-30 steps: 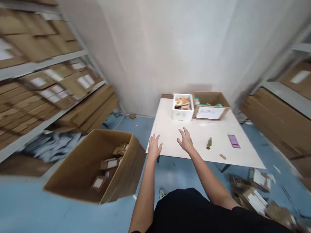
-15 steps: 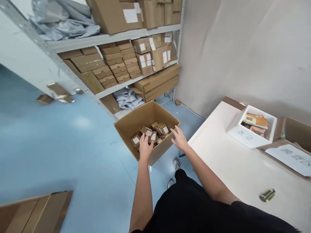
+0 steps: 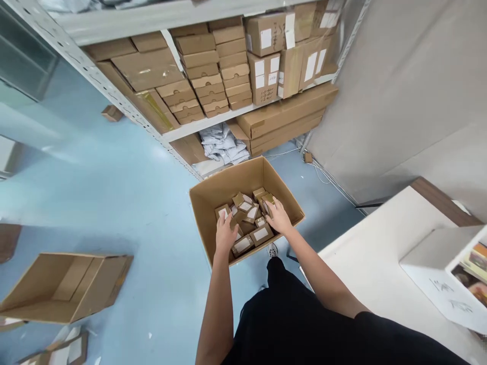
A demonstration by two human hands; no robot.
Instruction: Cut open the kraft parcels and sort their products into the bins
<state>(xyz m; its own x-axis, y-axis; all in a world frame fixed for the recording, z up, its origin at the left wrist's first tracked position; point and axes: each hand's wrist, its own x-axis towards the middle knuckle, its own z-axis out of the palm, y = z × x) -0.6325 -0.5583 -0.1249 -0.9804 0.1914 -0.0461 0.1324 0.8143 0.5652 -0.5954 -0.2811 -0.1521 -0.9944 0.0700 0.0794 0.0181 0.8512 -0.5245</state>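
A large open cardboard box (image 3: 213, 185) stands in front of me, with many small labelled cardboard boxes (image 3: 261, 233) lying jumbled at its bottom. Both my hands reach down into it. Fingers apart, my left hand (image 3: 225, 233) is over the left part of the pile, its fingertips at a small box with a white label (image 3: 222, 210). On the right side, my right hand (image 3: 279, 218) has its fingers spread, and their tips meet a small brown box (image 3: 268, 198). I see no box lifted off the pile by either hand.
Metal shelving (image 3: 178, 133) with stacked cartons rises just beyond the large box. A white table (image 3: 365, 253) is at my right, bearing a white foam box (image 3: 437, 284). Another open carton (image 3: 89, 296) lies on the blue floor at left.
My right hand has gone from the large box's rim down inside to the small boxes. My left hand stays over the pile. The view has shifted closer to the shelving.
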